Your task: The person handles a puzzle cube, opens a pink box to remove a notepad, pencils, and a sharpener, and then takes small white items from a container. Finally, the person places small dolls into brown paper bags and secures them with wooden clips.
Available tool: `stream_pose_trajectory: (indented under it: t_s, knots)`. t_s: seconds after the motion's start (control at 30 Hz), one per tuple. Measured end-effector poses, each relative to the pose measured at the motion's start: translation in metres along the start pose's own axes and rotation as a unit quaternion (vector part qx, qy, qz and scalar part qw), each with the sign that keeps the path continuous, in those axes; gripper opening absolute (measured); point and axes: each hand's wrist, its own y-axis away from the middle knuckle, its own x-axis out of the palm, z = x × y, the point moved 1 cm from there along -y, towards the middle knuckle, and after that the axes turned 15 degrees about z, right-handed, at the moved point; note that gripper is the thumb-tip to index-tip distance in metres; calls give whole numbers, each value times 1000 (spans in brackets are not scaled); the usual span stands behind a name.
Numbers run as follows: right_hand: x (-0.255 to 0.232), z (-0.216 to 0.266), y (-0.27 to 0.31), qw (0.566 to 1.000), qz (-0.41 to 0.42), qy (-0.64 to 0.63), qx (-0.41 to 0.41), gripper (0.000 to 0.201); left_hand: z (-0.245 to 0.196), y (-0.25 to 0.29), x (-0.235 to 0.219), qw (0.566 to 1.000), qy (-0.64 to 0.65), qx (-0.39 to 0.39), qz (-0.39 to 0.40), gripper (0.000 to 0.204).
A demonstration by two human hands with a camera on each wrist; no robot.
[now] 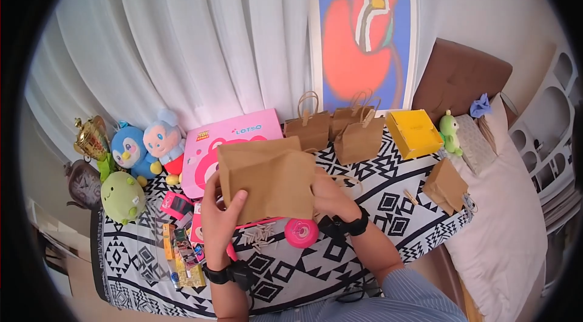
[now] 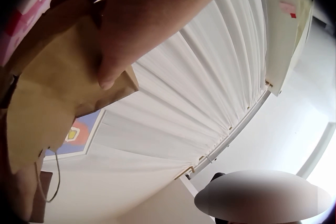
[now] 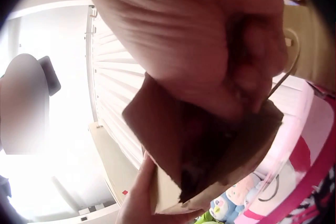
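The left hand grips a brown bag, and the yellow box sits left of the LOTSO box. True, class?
Wrong side: the head view shows the yellow box right of the LOTSO box. The left hand grips a brown bag.

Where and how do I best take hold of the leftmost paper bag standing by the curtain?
I'd pinch the top of its handle loop, fingers coming down from above. The loop stands upright over the leftmost bag, while the held bag overlaps its lower front in the head view and the next bag crowds its right side.
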Motion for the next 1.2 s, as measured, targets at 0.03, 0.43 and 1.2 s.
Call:
stream_pose_trajectory:
  t_s: [0.03, 0.43, 1.2]
  knots:
    - [5, 4, 0, 1000, 3, 0, -2, 48, -2, 2, -2, 1000, 0, 0, -3, 59]
    - [18, 0, 35, 952, -95, -291, -14, 49, 7, 0, 24, 992, -44, -13, 114, 50]
    - [-13, -58, 172, 925, -150, -95, 337, 51, 13, -7, -7, 988, 151, -13, -1, 63]
